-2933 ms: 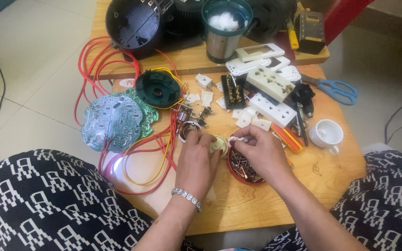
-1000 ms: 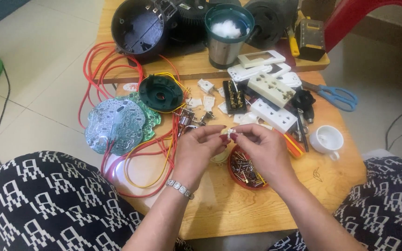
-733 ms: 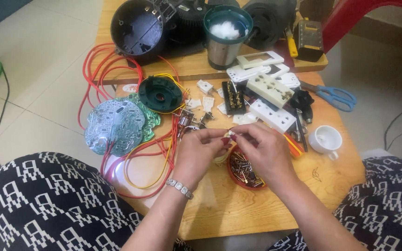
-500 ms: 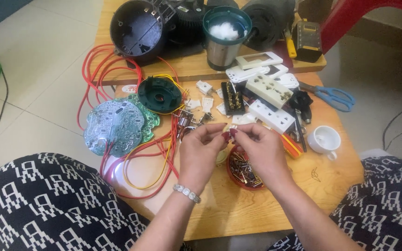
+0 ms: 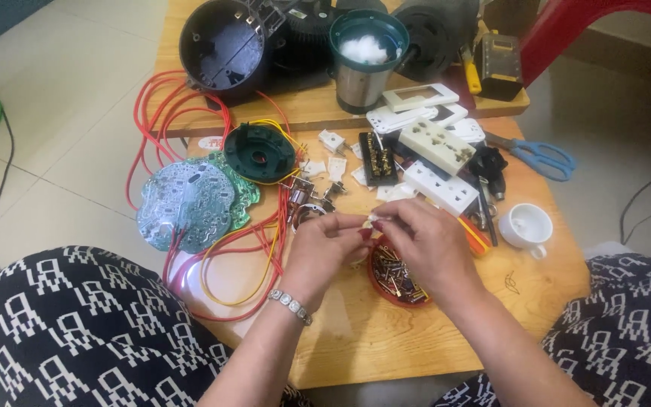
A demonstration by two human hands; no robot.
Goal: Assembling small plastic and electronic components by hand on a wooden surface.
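Note:
Over the wooden table [image 5: 386,339], my left hand [image 5: 324,249] and my right hand [image 5: 423,241] meet fingertip to fingertip. Both pinch one small white part [image 5: 371,220] between them; most of it is hidden by the fingers. Just beneath the hands lies a small red dish [image 5: 395,277] holding several little screws and metal bits. A bracelet sits on my left wrist.
White socket blocks [image 5: 440,167], a black terminal strip [image 5: 377,157], a dark green round cap [image 5: 259,153], a green circuit board [image 5: 190,200] and looping red and yellow wires [image 5: 242,241] crowd the table. Blue scissors [image 5: 540,157] and a white cup [image 5: 527,226] lie right. A steel cup [image 5: 367,56] stands behind.
Both hands rose a little from the dish and stayed pinched together on the small white part, fingers shifting slightly. The view has drifted a bit; the table's objects kept their places.

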